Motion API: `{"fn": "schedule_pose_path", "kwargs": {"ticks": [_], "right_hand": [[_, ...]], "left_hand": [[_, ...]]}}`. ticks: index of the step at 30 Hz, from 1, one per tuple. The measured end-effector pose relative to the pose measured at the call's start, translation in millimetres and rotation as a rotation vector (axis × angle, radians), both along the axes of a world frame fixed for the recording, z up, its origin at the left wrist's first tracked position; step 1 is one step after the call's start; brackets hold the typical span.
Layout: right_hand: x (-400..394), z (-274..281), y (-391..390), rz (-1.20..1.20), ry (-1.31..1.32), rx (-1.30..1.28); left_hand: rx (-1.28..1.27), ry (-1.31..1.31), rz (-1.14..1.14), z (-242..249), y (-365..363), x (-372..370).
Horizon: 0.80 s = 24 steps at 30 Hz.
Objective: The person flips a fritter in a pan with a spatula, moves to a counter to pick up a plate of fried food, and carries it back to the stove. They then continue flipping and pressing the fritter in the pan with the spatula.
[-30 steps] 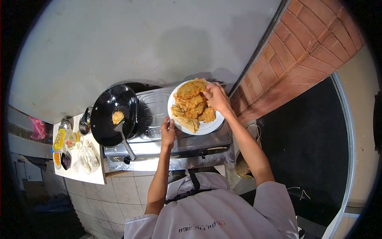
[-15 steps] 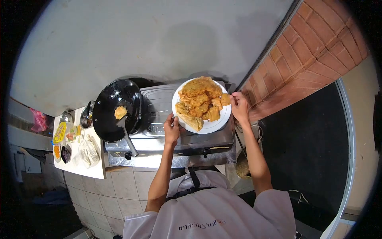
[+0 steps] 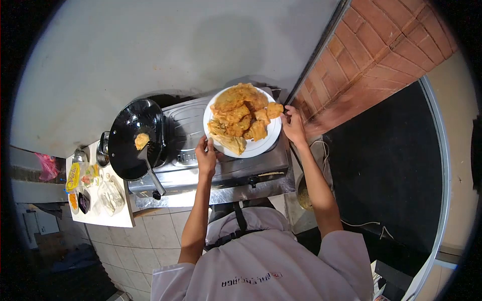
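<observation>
A white plate [image 3: 263,144] piled with golden-brown fried fritters [image 3: 240,118] is over the right side of the stove. My left hand [image 3: 206,156] grips its lower left rim, thumb and fingers closed at the edge. On the opposite side my right hand [image 3: 294,126] holds the right rim, close to a small round fritter [image 3: 274,110] at the plate's edge. To the left sits a black wok [image 3: 123,161] with one fritter [image 3: 142,141] inside. A slotted spatula [image 3: 154,175] rests in the wok, its handle extending over the stove's front; neither hand touches it.
Under the plate and wok is a steel gas stove [image 3: 206,179]. A white side table [image 3: 125,216] at left carries bowls, a yellow packet [image 3: 73,175] and a clear plastic bag [image 3: 110,197]. A grey wall stands behind, with a brick pillar [image 3: 346,85] at right.
My view has turned slightly, so the plate, stove and wok appear farther left. Both hands keep their hold on the plate, and the spatula stays in the wok.
</observation>
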State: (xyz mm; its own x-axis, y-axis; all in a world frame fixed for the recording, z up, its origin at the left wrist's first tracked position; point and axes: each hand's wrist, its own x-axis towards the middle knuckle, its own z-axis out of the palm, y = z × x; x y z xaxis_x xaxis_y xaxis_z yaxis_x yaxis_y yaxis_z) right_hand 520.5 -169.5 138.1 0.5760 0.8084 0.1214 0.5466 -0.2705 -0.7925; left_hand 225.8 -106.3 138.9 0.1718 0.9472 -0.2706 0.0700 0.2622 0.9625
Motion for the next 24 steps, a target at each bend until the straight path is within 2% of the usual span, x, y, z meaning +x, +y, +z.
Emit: {"fn": "schedule_pose_path", "kwargs": {"ticks": [5,8,11,17,20,22,24], "right_hand": [[-4,-2,10,-0.004,0.021,0.055],[-10,12,12,0.023,-0.061,0.071],[-11,17,13,0.030,0.023,0.001],[-5,11,9,0.107,-0.081,-0.056],[-2,9,7,0.114,-0.068,0.019],[-3,22,3,0.104,0.121,-0.070],[-2,18,1,0.165,0.059,-0.092]], "left_hand": [[-0.018,-0.040,-0.002,-5,-1,-3],[-0.002,-0.020,0.019,-2,-2,0],[-0.015,-0.024,0.013,5,-4,-1],[0.018,-0.021,0.004,0,-4,-3],[-0.004,-0.023,0.003,0,-4,-4],[-0.015,-0.018,0.005,-2,-4,-4],[-0.041,-0.109,0.006,-4,-5,-5]]}}
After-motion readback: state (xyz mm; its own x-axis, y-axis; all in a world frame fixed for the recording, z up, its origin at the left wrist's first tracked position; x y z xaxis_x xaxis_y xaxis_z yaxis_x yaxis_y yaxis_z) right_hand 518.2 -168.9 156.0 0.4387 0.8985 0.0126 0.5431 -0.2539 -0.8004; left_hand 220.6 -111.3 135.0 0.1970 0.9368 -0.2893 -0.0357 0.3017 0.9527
